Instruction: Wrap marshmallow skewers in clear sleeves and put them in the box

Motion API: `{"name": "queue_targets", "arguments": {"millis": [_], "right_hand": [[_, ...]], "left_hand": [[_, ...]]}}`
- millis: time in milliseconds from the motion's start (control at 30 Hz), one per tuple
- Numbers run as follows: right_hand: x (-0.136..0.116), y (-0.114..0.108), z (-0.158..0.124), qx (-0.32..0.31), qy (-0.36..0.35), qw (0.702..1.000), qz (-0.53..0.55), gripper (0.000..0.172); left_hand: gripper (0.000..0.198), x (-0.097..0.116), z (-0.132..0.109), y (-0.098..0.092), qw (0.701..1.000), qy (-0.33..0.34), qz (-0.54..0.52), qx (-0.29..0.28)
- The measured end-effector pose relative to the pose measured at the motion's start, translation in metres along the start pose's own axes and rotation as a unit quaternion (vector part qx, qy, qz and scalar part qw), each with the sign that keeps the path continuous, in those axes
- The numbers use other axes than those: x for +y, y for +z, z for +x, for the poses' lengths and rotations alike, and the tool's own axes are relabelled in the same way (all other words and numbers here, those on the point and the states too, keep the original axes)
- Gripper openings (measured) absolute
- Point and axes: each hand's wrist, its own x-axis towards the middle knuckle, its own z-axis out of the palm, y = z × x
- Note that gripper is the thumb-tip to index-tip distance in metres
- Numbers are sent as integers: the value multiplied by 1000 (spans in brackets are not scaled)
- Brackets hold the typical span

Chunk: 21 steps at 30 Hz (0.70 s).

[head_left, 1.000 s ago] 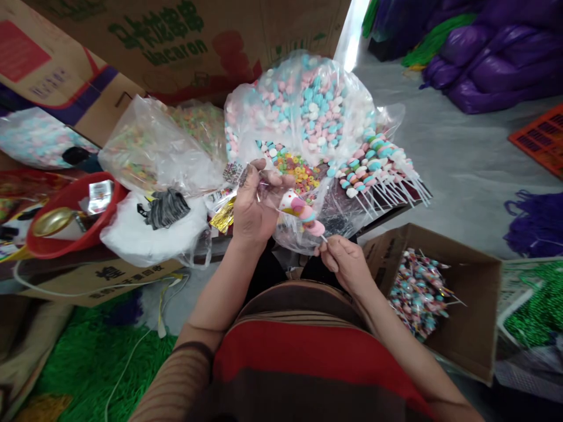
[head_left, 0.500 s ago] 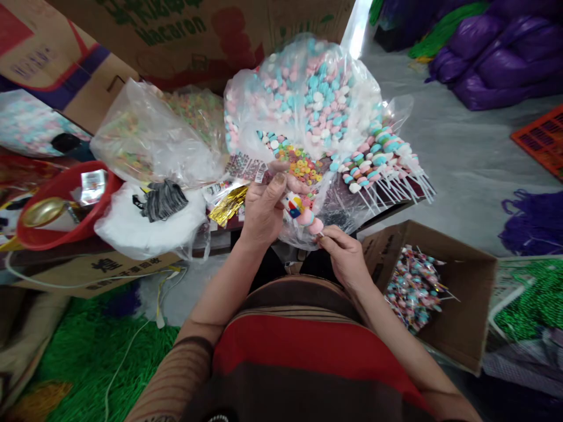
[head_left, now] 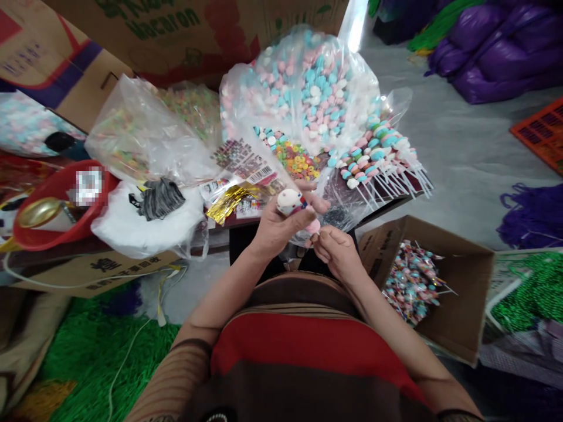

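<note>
Both hands are engaged on one candy skewer (head_left: 291,202), held above the lap at the near edge of the worktop (head_left: 383,206). The left hand (head_left: 278,230) has its grip closed round the upper part of the piece: the thumb lies across the front, and the white rounded head shows above the fingers. The right hand (head_left: 338,255) stands just beside it, lower and to the right, its fingertips (head_left: 318,239) pinched together at the bottom end below the pink candy. The stick itself is hidden inside that pinch. The long axis runs from the head, up and to the left, down to the right; the head points away from the body towards the bags, and the stick end points towards the right hand, which is the nearer hand to that end. Whether clear film covers the piece cannot be told. Beyond the hands lie a bag of pastel candies (head_left: 308,88), a fan of loose skewers (head_left: 379,157) and gold foil strips (head_left: 229,203). A cardboard box (head_left: 461,305) of wrapped pieces sits to the right.
</note>
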Motion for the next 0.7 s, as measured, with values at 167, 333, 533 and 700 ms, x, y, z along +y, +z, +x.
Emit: {"name": "queue_targets", "arguments": {"millis": [167, 333, 533, 700], "right_hand": [[1, -2, -2, 1, -11, 1000, -19, 40], [5, 6, -3, 19, -19, 999, -18, 36], [11, 18, -5, 9, -31, 999, 5, 32], [11, 2, -5, 25, -43, 998, -47, 35]], "left_hand": [[71, 27, 9, -5, 999, 49, -16, 0], [36, 25, 11, 11, 991, 12, -44, 126], [41, -2, 0, 24, 985, -37, -104, 131], [56, -1, -6, 4, 996, -66, -63, 22]]}}
